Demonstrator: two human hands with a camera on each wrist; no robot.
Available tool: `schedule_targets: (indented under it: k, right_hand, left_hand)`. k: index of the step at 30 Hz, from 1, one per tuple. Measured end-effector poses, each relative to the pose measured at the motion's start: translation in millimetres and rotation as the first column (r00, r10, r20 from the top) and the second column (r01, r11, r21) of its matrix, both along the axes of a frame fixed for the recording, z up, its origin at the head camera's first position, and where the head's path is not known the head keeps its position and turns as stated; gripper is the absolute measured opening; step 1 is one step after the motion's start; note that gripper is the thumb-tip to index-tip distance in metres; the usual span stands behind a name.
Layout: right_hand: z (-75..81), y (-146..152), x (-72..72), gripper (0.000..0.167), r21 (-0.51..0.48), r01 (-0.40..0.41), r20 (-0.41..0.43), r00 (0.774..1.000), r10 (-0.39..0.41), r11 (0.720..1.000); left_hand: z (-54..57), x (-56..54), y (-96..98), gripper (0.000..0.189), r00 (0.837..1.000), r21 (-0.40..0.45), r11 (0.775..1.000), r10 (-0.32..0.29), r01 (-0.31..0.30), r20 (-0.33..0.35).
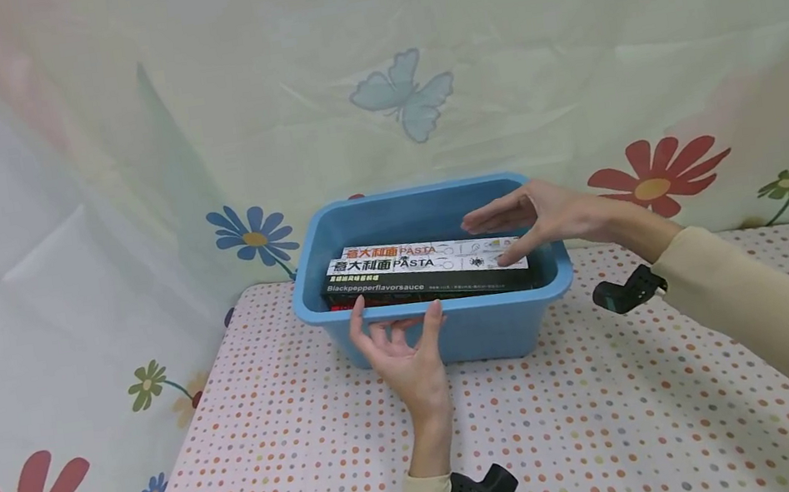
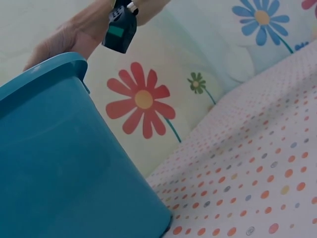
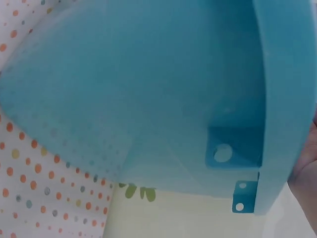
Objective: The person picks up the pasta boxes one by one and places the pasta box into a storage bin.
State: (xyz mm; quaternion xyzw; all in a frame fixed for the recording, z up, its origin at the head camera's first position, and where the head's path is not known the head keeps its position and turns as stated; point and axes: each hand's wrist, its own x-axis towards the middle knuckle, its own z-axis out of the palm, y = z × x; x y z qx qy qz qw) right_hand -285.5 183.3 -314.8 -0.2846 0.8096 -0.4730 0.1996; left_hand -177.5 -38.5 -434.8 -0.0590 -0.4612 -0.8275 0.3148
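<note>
A light-blue plastic bin (image 1: pixel 500 299) stands on the table with pasta boxes lying inside it. The front pasta box (image 1: pixel 445 282) is black and white and reads black pepper flavor sauce; a second pasta box (image 1: pixel 395 249) with orange lettering lies behind it. A strip of red shows low at the front. My left hand (image 1: pixel 408 362) is palm up at the bin's front wall, its fingertips touching the rim. Over the bin's right end, my right hand (image 1: pixel 562 214) spreads thumb and fingers apart above the boxes. Whether its thumb touches the front box, I cannot tell.
A dotted cloth covers the table (image 1: pixel 274 465). Behind the bin hangs a curtain (image 1: pixel 266 87) printed with flowers and a butterfly. Each wrist wears a black camera, such as the right wrist camera (image 1: pixel 628 290). The bin's outer wall (image 3: pixel 124 99) fills much of the right wrist view.
</note>
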Motion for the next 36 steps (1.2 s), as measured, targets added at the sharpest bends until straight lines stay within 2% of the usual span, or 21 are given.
schedule_targets:
  k: [4, 10, 14, 20, 25, 28, 30, 32, 33, 34, 35, 36]
  right_hand:
    - [-0.8, 4, 13.7, 0.064, -0.053, 0.003, -0.054, 0.999, -0.006, 0.999]
    - [-7.2, 13, 44.2, 0.056, -0.190, 0.006, -0.148, 0.988, -0.034, 0.982]
    - [-15.0, 26, 61.9, 0.053, -0.238, 0.071, -0.193, 0.974, -0.119, 0.969]
    - [-37.0, 60, 80.4, 0.052, -0.288, 0.235, -0.151, 0.946, -0.286, 0.928]
    - [-55.4, 82, 93.3, 0.053, -0.336, 0.282, -0.116, 0.934, -0.337, 0.899]
    - [-67.0, 94, 101.3, 0.054, -0.356, 0.302, -0.123, 0.923, -0.365, 0.884]
    - [-73.3, 100, 107.4, 0.054, -0.328, 0.333, -0.169, 0.900, -0.401, 0.884]
    - [-77.8, 105, 112.8, 0.056, -0.277, 0.365, -0.255, 0.864, -0.434, 0.889]
    - [-79.4, 107, 115.6, 0.057, -0.243, 0.390, -0.307, 0.838, -0.452, 0.888]
    - [-80.7, 108, 118.0, 0.057, -0.217, 0.420, -0.361, 0.804, -0.472, 0.881]
    - [-81.5, 108, 120.3, 0.058, -0.194, 0.451, -0.412, 0.768, -0.490, 0.871]
    - [-82.2, 108, 122.3, 0.059, -0.174, 0.475, -0.477, 0.726, -0.496, 0.863]
  left_hand:
    - [-1.0, -2.0, -1.8, 0.099, 1.000, 0.001, 1.000, 0.002, -0.002, 0.011]
    - [-2.4, -6.4, -6.4, 0.099, 1.000, -0.011, 1.000, 0.021, -0.021, 0.004]
    - [-2.1, -9.5, -7.6, 0.098, 1.000, -0.006, 1.000, 0.027, -0.027, 0.013]
    - [-0.2, -10.7, -9.0, 0.100, 0.999, 0.004, 1.000, 0.025, -0.025, 0.041]
    - [2.7, -9.4, -11.3, 0.098, 0.999, -0.008, 0.999, 0.031, -0.031, 0.044]
    - [6.2, -5.5, -15.9, 0.091, 0.998, -0.045, 0.999, -0.001, 0.004, 0.069]
    - [11.0, -0.4, -22.8, 0.083, 0.992, -0.094, 0.994, -0.044, 0.055, 0.117]
    - [19.3, 6.8, -34.0, 0.074, 0.974, -0.200, 0.972, -0.082, 0.126, 0.212]
    - [24.9, 10.7, -40.8, 0.070, 0.958, -0.267, 0.948, -0.097, 0.171, 0.269]
    - [30.5, 14.2, -48.5, 0.066, 0.941, -0.350, 0.910, -0.105, 0.221, 0.322]
    - [36.5, 17.6, -56.5, 0.064, 0.923, -0.435, 0.858, -0.107, 0.274, 0.371]
    - [42.7, 20.8, -64.6, 0.062, 0.907, -0.515, 0.795, -0.102, 0.321, 0.409]
